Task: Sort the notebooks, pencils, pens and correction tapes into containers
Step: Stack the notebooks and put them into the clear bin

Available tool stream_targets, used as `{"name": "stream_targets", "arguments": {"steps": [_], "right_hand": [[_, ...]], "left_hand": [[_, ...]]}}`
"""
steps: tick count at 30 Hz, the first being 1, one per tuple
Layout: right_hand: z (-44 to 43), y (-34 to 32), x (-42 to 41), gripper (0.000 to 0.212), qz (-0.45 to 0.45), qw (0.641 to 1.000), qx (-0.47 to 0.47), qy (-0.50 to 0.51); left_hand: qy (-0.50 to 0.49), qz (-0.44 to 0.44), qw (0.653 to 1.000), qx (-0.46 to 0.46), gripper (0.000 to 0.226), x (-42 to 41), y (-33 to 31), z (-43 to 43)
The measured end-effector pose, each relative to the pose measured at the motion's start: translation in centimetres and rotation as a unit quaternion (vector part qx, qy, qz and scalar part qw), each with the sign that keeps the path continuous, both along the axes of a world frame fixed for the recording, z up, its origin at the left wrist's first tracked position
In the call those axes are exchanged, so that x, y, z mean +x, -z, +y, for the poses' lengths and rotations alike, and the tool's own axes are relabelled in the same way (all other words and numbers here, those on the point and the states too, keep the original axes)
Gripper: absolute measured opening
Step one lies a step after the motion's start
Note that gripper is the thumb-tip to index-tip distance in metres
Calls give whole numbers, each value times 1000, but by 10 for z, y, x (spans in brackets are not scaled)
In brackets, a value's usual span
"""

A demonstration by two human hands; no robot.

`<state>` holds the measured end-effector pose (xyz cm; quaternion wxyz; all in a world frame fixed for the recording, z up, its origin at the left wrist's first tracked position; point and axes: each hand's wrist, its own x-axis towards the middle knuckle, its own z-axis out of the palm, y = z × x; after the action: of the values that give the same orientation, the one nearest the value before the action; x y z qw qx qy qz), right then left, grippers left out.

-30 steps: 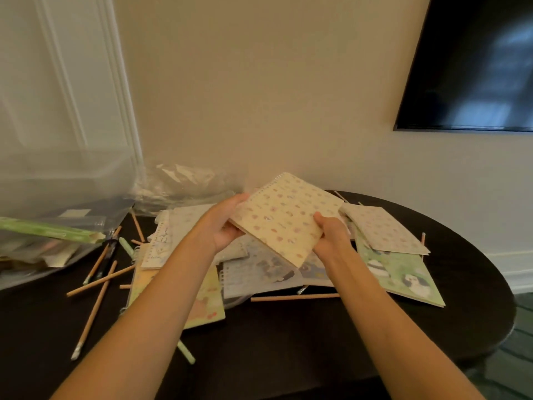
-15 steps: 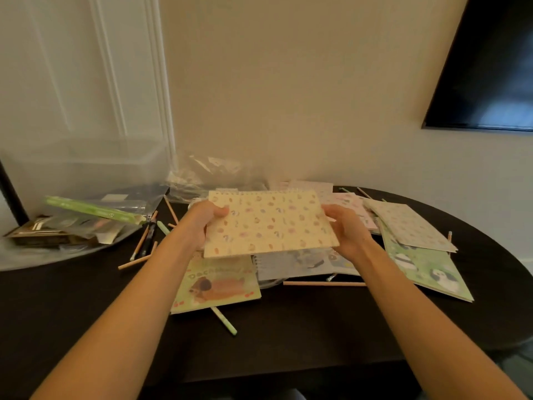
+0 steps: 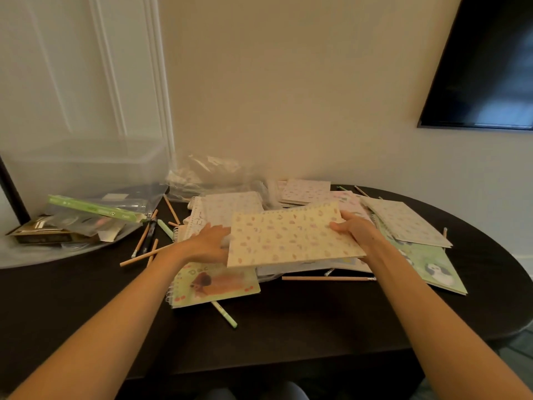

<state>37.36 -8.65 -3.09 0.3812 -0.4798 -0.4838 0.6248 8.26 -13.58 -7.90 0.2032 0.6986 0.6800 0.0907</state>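
Gripping the cream, pastel-spotted, spiral-bound paper notebook [image 3: 291,238] by its short edges, left hand [image 3: 207,245] and right hand [image 3: 359,232] curled round it, held above the dark oval table [image 3: 288,342].

A cream spiral notebook [image 3: 291,238] with pastel spots, held level by both short edges, above scattered notebooks [image 3: 216,281] and wooden pencils [image 3: 328,278].

Table [image 3: 288,342] front gives passage — notebooks [image 3: 219,284] and pencils [image 3: 328,278] crowd the middle.
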Motion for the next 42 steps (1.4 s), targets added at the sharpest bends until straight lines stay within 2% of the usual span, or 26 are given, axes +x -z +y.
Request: {"name": "stream_targets", "arguments": {"steps": [2,4,7,8,11,13,15,18,22,26,28,31,33,38,40,42], "right_hand": [[-3,-3,5,27,-39,998,-8,-39],[-6,-6,9,38,-106,991,-2,-79],[-12,-7,13,49,-146,986,4,-84],[-14,-8,15,49,-142,986,1,-82],[-16,-6,17,48,-138,987,-6,-77],[-12,-2,16,49,-138,990,-3,-33],[-5,6,13,55,-123,991,-4,58],[-2,14,3,46,-65,988,-1,143],[-5,23,-6,42,-85,969,54,227],[-15,29,-16,38,-52,955,66,285],[-28,26,-27,39,-25,953,73,292],[-43,23,-49,58,21,956,75,284],[-44,26,-70,64,54,962,49,261],[-34,43,-108,45,177,964,-105,169],[-33,46,-107,46,171,969,-133,122],[-31,47,-99,47,143,975,-146,85]], "left_hand": [[-23,84,996,-12,79,-3,11,4],[-56,82,995,10,68,-1,14,6],[-68,69,992,77,33,10,6,3],[-71,67,989,108,28,12,5,2],[-85,69,981,158,37,16,1,-1],[-91,62,979,174,40,19,-2,-3],[-99,63,979,169,36,22,-6,-4],[-128,81,975,160,17,29,-13,-5],[-178,142,959,167,25,35,-22,-13],[-145,210,954,157,12,46,-28,-19],[-127,224,954,150,17,54,-31,-20],[-109,226,956,150,5,63,-34,-22],[-105,231,955,152,11,67,-35,-22],[-96,256,952,135,21,62,-36,-27],[-100,270,950,123,22,58,-33,-27],[-100,258,954,117,32,57,-28,-24]]}}
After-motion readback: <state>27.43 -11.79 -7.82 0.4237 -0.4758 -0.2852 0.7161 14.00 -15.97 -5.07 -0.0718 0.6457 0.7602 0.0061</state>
